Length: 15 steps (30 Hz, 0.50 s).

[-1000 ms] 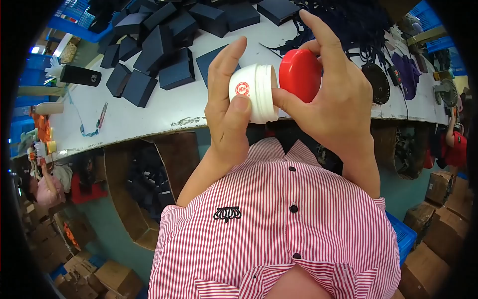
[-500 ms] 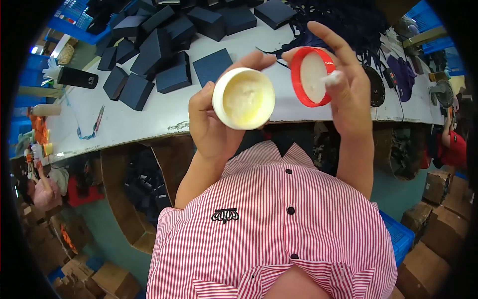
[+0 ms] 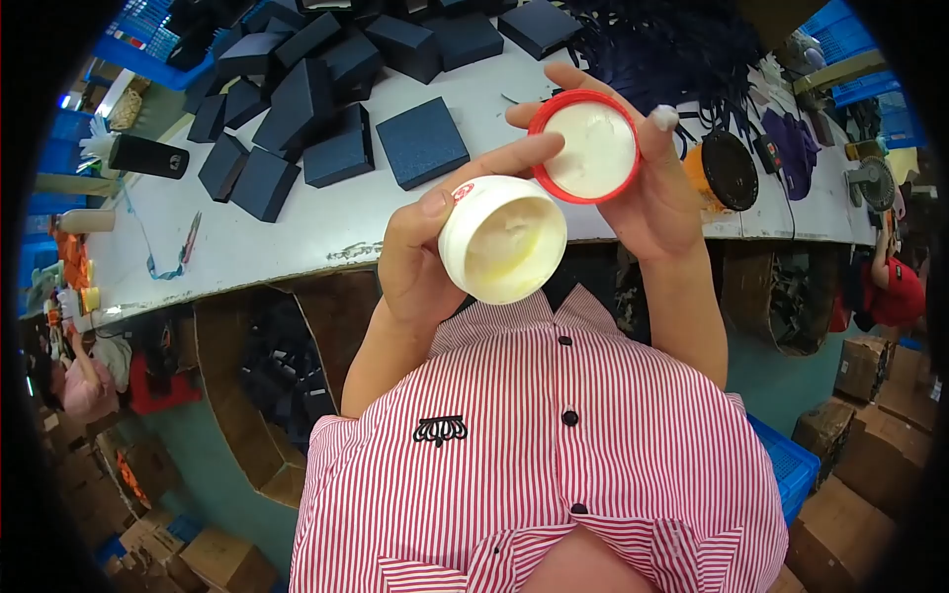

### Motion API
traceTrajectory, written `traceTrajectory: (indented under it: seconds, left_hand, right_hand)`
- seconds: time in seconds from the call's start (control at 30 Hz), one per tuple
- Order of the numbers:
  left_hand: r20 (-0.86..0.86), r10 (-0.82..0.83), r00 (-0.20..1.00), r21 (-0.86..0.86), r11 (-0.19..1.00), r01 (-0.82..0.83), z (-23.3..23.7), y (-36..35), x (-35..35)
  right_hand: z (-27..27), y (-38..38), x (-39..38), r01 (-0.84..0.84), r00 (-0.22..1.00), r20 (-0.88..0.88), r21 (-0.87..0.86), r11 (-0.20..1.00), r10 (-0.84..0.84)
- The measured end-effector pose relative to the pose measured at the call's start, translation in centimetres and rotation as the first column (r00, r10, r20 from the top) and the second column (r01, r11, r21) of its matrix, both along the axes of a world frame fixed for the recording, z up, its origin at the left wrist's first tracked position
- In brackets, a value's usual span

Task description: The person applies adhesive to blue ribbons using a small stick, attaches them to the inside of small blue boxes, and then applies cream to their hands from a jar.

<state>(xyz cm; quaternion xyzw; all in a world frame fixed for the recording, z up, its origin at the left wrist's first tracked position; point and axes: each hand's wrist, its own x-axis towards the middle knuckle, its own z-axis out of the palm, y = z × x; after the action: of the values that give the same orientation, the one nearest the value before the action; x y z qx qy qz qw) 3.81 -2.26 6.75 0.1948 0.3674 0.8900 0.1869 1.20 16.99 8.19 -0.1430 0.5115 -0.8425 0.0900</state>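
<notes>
Though open, jar [image 3: 504, 245] in left hand [image 3: 415, 252]

White worktable [image 3: 267, 242], chipped front edge. Navy boxes [image 3: 297, 104] heaped beyond left hand [image 3: 425, 247]; flat navy box [image 3: 422, 143] nearest it. Dark strap pile [image 3: 672, 49] beyond right hand [image 3: 657, 212]; purple cloth [image 3: 786, 158] farther right.

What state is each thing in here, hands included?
White jar: open, tilted, pale contents showing
Red lid: off the jar, underside showing
Left hand: holding the jar
Right hand: holding the lid, white on one fingertip
Nearest dark blue box: looks closed
Small fan: on or off, cannot tell
</notes>
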Motion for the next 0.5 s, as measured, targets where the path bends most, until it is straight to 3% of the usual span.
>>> traceTrajectory:
  seconds: [0.1, 0.2, 0.3, 0.37, 0.4, 0.5]
  left_hand:
    - [0.063, 0.109, 0.992, -0.231, 0.969, -0.091, 1.2, 0.0, 0.2]
    - [0.042, 0.079, 0.996, -0.262, 0.963, -0.065, 1.1, -0.4, 0.1]
    - [-0.02, 0.152, 0.988, -0.301, 0.942, -0.15, 1.2, -0.6, 0.3]
    - [-0.032, 0.167, 0.985, -0.312, 0.935, -0.168, 1.2, -0.7, 0.1]
    - [-0.037, 0.173, 0.984, -0.318, 0.932, -0.175, 1.2, -0.7, 0.1]
    - [-0.037, 0.158, 0.987, -0.322, 0.933, -0.161, 1.1, -0.8, 0.1]
  right_hand:
    - [-0.1, 0.2, -0.3, 0.028, 0.999, 0.018, 0.089, 0.996, -0.029]
    - [-0.3, 1.6, -0.5, 0.042, 0.999, -0.006, 0.173, 0.984, -0.042]
    - [0.9, 2.2, -0.7, 0.091, 0.994, -0.085, 0.347, 0.934, -0.065]
    - [2.0, 1.7, -0.5, 0.192, 0.978, -0.162, 0.478, 0.857, -0.129]
    - [1.9, 1.6, -0.6, 0.305, 0.947, -0.269, 0.579, 0.756, -0.176]
    - [3.4, 1.2, 0.1, 0.349, 0.936, -0.301, 0.75, 0.561, -0.181]
